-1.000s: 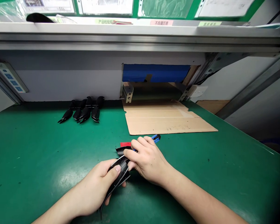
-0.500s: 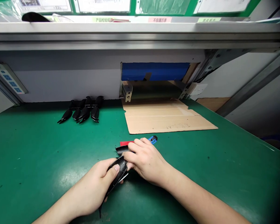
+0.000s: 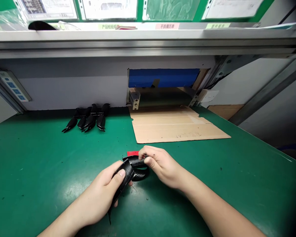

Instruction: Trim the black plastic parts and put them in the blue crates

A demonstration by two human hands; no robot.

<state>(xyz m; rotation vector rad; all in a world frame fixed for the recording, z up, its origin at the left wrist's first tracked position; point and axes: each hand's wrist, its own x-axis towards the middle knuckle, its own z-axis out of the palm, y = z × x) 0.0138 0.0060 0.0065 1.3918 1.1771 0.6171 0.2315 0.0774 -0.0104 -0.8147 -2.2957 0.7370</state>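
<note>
My left hand [image 3: 108, 187] is closed around a black curved plastic shell [image 3: 124, 174], its thumb pressed on the concave inner face. The shell's thin pointed end hangs down toward me. My right hand [image 3: 160, 164] is in a pinch, thumb and forefinger together just right of the shell; a dark bit shows at the fingertips, too small to name. Under and beside these fingers lie another black curved shell [image 3: 135, 161] and a glossy ribbed black part [image 3: 141, 175]. A red flat piece [image 3: 132, 153] shows behind them, partly covered by the right hand.
Several black curved parts [image 3: 90, 118] lie in a group at the back left of the green table [image 3: 39, 171]. A cardboard sheet [image 3: 172, 128] lies before the opening in the back panel. A power strip [image 3: 13, 85] is at left, and a metal shelf [image 3: 138, 42] crosses above.
My right hand has drawn away from the held shell, slightly rightward, and its fingers now pinch over the parts behind. The ribbed part has come into view; the blue cutter is no longer visible.
</note>
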